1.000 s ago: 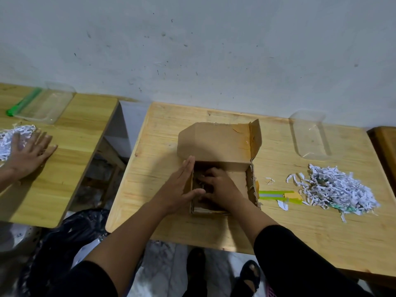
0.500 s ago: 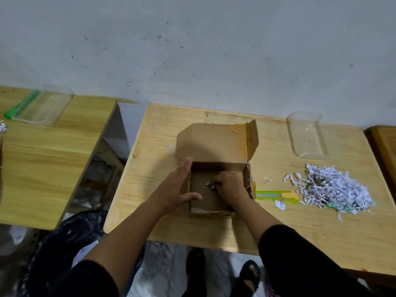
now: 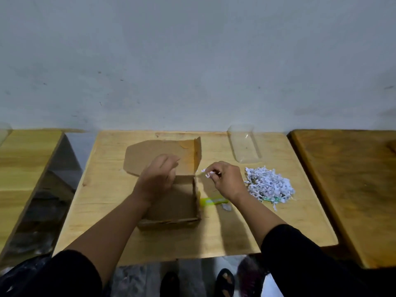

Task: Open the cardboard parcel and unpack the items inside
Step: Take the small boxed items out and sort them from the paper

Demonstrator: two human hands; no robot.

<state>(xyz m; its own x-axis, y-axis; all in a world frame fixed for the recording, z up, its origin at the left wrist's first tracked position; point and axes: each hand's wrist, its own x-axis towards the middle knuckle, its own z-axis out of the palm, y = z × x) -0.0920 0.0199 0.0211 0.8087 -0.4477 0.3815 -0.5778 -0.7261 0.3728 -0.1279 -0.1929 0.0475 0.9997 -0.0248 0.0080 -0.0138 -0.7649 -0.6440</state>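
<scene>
Right hand (image 3: pixel 225 181) grip pinching paper shreds (image 3: pixel 210 174), beside open parcel (image 3: pixel 177 204)

I'm looking into a bare workroom, maybe a packing station: three plain wooden tables, the middle table (image 3: pixel 111 202) flanked by a left table (image 3: pixel 23 159) and right table (image 3: pixel 351 181), against a scuffed grey wall (image 3: pixel 192 61).

Matt brown cardboard box (image 3: pixel 171 202), shredded white paper (image 3: pixel 269 186), smooth wood table (image 3: pixel 102 189)

Dim, soft overall; motion blur on hands; wide-angle edge warp.
</scene>
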